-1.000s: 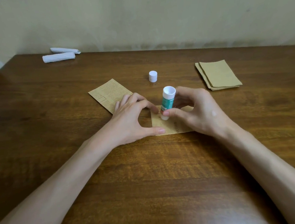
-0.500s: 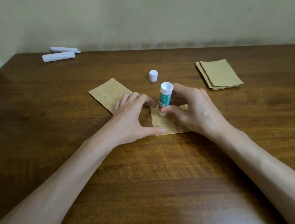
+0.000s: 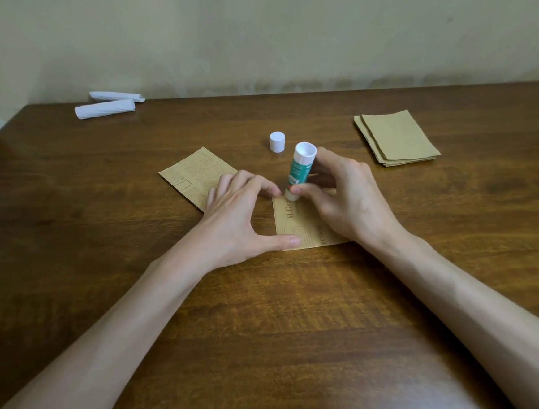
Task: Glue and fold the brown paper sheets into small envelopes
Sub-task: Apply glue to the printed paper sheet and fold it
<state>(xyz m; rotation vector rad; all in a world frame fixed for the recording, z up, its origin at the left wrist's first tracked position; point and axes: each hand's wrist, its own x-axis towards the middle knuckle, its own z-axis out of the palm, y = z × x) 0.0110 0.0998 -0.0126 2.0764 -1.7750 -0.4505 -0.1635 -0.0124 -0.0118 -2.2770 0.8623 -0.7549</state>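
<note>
A small printed brown paper sheet [image 3: 305, 225] lies flat on the wooden table [image 3: 272, 333]. My left hand [image 3: 240, 219] presses its left edge down, thumb on the near corner and index finger at the far corner. My right hand [image 3: 342, 198] grips a green and white glue stick [image 3: 299, 169], held tilted with its lower end on the far left part of the sheet. The right part of the sheet is hidden under my right hand. A folded printed brown piece [image 3: 195, 174] lies just left of my left hand.
The glue stick's white cap [image 3: 277, 141] stands behind the sheet. A stack of plain brown sheets [image 3: 396, 137] sits at the back right. Two rolled white papers [image 3: 105, 107] lie at the far left near the wall.
The glue stick has slid away from me along the sheet's left edge toward its far corner. My left hand has stayed in place.
</note>
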